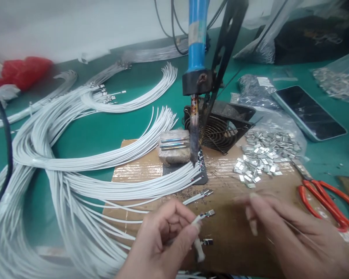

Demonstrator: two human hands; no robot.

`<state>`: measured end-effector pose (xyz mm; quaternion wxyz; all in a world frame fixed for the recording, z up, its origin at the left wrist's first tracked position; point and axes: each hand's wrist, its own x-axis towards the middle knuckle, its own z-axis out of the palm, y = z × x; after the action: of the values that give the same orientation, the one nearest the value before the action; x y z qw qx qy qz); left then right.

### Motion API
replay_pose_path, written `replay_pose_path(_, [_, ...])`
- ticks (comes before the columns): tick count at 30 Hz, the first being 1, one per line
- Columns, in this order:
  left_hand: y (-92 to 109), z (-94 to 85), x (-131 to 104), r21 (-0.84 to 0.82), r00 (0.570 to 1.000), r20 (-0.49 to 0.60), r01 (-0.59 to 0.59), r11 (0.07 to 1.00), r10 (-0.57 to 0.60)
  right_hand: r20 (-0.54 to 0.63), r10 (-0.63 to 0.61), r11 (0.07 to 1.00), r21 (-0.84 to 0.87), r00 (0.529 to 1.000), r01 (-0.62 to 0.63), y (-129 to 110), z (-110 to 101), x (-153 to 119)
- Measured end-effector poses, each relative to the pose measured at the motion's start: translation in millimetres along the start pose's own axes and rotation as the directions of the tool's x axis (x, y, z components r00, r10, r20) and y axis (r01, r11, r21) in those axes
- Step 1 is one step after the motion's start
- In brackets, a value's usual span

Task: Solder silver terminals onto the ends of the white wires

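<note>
My left hand [168, 236] is closed in a pinch on a white cable [197, 219], whose tip carries a small metal terminal [210, 212]. A second metal terminal [208, 241] pokes out below the thumb. To the right, my right hand [291, 232] is closed, its fingertips blurred by motion; a thin wire [304, 233] runs across it. Above the hands, an upright soldering iron [194, 128] with a blue handle points down at the ends of a white cable bundle [151, 186]. Loose metal terminals [258, 161] lie in a pile beyond my right hand.
A cardboard sheet [221, 176] covers the green table [128, 128]. Behind the iron stand a metal block [174, 155] and a black fan [221, 130]. Red-handled scissors [325, 197] and a phone [311, 112] lie at right. More cable bundles [46, 128] fill the left.
</note>
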<state>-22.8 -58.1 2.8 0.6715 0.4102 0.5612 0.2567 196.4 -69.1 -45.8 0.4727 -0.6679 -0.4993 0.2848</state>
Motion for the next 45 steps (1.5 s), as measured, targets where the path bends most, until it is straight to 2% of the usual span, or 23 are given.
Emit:
replay_pose_path(3, [6.1, 0.1, 7.4, -0.059, 0.999, -0.034, 0.004, 0.998, -0.006, 0.208, -0.016, 0.992, 0.129, 0.978, -0.012, -18.3, 15.6, -4.6])
replay_pose_path(6, [7.2, -1.1, 7.4, -0.088, 1.000, -0.003, 0.004, 0.996, -0.005, 0.338, 0.070, 0.948, 0.271, 0.938, -0.168, -28.6, 32.4, -8.0])
replay_pose_path(8, [6.6, -1.8, 7.3, -0.098, 0.999, 0.031, 0.011, 0.995, -0.008, 0.392, 0.137, 0.904, 0.327, 0.910, -0.277, -31.7, 40.1, -9.5])
replay_pose_path(12, [4.9, -2.8, 8.3, -0.053, 0.998, 0.067, -0.003, 0.999, 0.007, 0.429, 0.303, 0.775, 0.409, 0.851, -0.482, -34.6, 44.9, -13.1])
replay_pose_path(15, [5.3, -1.7, 8.6, 0.010, 0.997, 0.082, -0.010, 1.000, 0.009, 0.468, 0.349, 0.689, 0.460, 0.812, -0.560, -33.6, 43.3, -15.6])
replay_pose_path(17, [6.4, 0.3, 8.4, 0.031, 0.997, 0.075, 0.006, 1.000, -0.008, 0.469, 0.299, 0.718, 0.463, 0.831, -0.519, -30.1, 41.2, -14.5])
replay_pose_path(20, [5.8, 3.8, 7.6, 0.090, 1.000, 0.016, -0.022, 0.996, 0.021, 0.383, 0.214, 0.795, 0.466, 0.899, -0.388, -20.2, 35.4, -7.5])
replay_pose_path(22, [2.4, 5.1, 6.8, 0.188, 0.994, -0.048, -0.083, 0.979, 0.093, 0.275, 0.201, 0.805, 0.501, 0.940, -0.319, -13.0, 29.2, -1.3])
replay_pose_path(24, [-3.1, 5.6, 6.1, 0.300, 0.977, -0.108, -0.146, 0.943, 0.185, 0.191, 0.203, 0.822, 0.500, 0.960, -0.273, -9.0, 22.2, 3.8])
replay_pose_path(26, [-9.4, 5.8, 5.8, 0.399, 0.946, -0.135, -0.221, 0.890, 0.296, 0.198, 0.102, 0.914, 0.369, 0.975, -0.171, -10.4, 16.7, 6.5])
replay_pose_path(28, [-15.0, 6.1, 6.0, 0.490, 0.902, -0.123, -0.308, 0.815, 0.415, 0.259, -0.075, 0.979, 0.201, 0.963, 0.023, -16.3, 14.6, 6.9])
replay_pose_path(30, [-19.1, 6.3, 6.3, 0.579, 0.845, -0.079, -0.394, 0.714, 0.530, 0.331, -0.218, 0.975, 0.109, 0.918, 0.192, -22.9, 15.8, 5.6])
replay_pose_path(31, [-20.6, 6.2, 6.5, 0.617, 0.817, -0.051, -0.427, 0.661, 0.575, 0.339, -0.256, 0.967, 0.108, 0.905, 0.233, -25.3, 17.0, 4.6])
replay_pose_path(34, [-22.5, 5.1, 7.1, 0.691, 0.756, 0.025, -0.486, 0.535, 0.654, 0.351, -0.283, 0.959, 0.102, 0.892, 0.265, -26.7, 19.3, 2.0])
replay_pose_path(37, [-22.0, 3.9, 7.8, 0.718, 0.726, 0.082, -0.518, 0.465, 0.683, 0.396, -0.270, 0.962, 0.082, 0.878, 0.259, -22.9, 16.8, 1.4])
replay_pose_path(39, [-21.3, 3.6, 8.1, 0.714, 0.715, 0.096, -0.534, 0.452, 0.692, 0.405, -0.228, 0.973, 0.058, 0.885, 0.224, -20.5, 13.2, 1.8])
replay_pose_path(43, [-20.8, 3.5, 8.0, 0.695, 0.693, 0.061, -0.547, 0.468, 0.719, 0.330, -0.092, 0.996, 0.041, 0.939, 0.083, -17.4, 7.4, 1.5])
replay_pose_path(45, [-21.4, 3.6, 7.7, 0.684, 0.691, 0.053, -0.551, 0.478, 0.721, 0.343, -0.067, 0.996, 0.075, 0.937, 0.044, -15.8, 6.8, 0.5])
